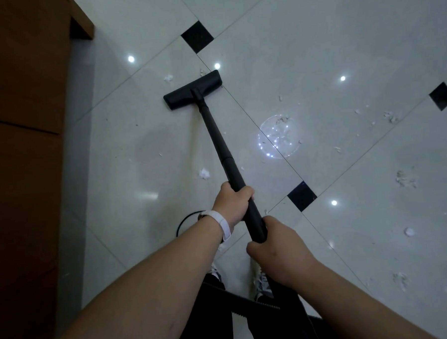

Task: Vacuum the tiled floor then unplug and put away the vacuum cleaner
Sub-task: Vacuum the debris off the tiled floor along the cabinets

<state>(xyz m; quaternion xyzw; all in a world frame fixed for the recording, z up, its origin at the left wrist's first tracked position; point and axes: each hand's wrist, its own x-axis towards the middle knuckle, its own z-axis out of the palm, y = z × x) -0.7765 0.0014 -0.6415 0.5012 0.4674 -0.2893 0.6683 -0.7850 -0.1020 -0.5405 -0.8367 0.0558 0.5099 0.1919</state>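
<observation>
Now vacuuming the tiled floor (315,60) with a two-handed grip.

The left hand (232,205) is wrapping the matte black wand (221,143) ahead of the right hand (275,247), which is gripping its near end; the flat floor head (193,89) is resting on the tiles well ahead of both. The wand is looking rigid and probably light, best steered from this two-handed hold, while the ribbed hose (252,304) is hanging behind them. White scraps (204,173) are lying just ahead of the left hand.
</observation>
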